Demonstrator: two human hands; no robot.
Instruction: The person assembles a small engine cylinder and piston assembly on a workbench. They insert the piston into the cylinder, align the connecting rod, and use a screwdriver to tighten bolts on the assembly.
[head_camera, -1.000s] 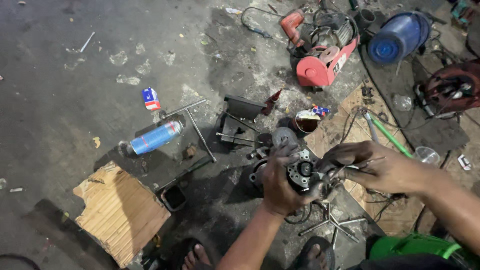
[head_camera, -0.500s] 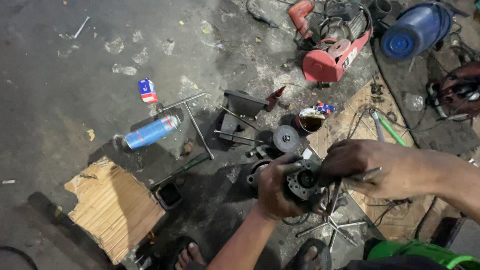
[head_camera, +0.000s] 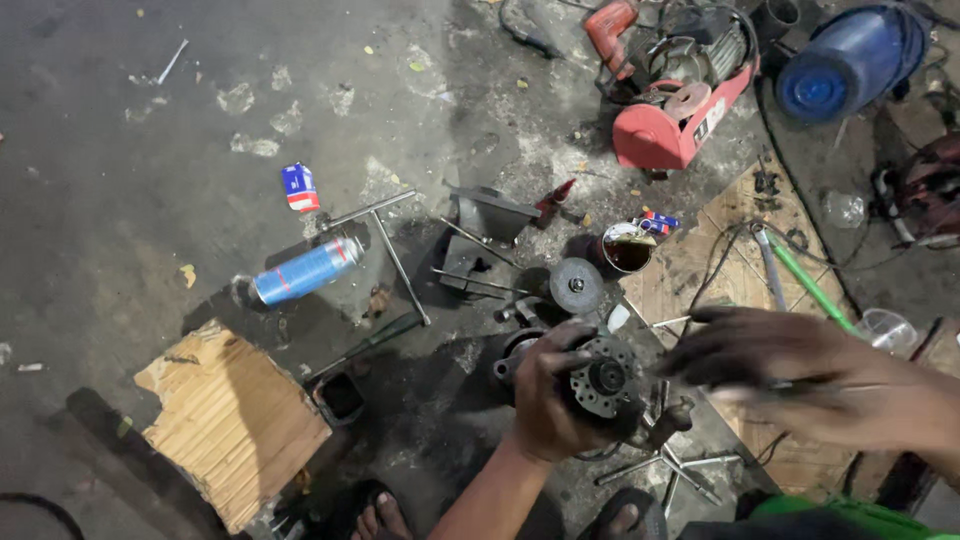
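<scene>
My left hand (head_camera: 548, 400) grips a dark round metal motor part (head_camera: 600, 378) with a toothed face and a centre hub, held just above the greasy floor. To its right my right hand (head_camera: 790, 365) is blurred with motion and holds a thin metal tool (head_camera: 840, 388); its fingers reach toward the part from the right. A grey metal disc (head_camera: 576, 285) lies on the floor just beyond the part. My sandalled feet (head_camera: 380, 518) show at the bottom edge.
A blue spray can (head_camera: 305, 272), a small blue and red box (head_camera: 300, 187), a T-handle wrench (head_camera: 385, 235) and a cardboard piece (head_camera: 235, 425) lie to the left. A red machine (head_camera: 680, 110), blue drum (head_camera: 845, 65), small tin cup (head_camera: 626, 250) and green-handled tool (head_camera: 805, 285) sit at the right.
The view has tilted down a little. My right hand has shifted to the right of the motor part and is now blurred; my left hand keeps its grip.
</scene>
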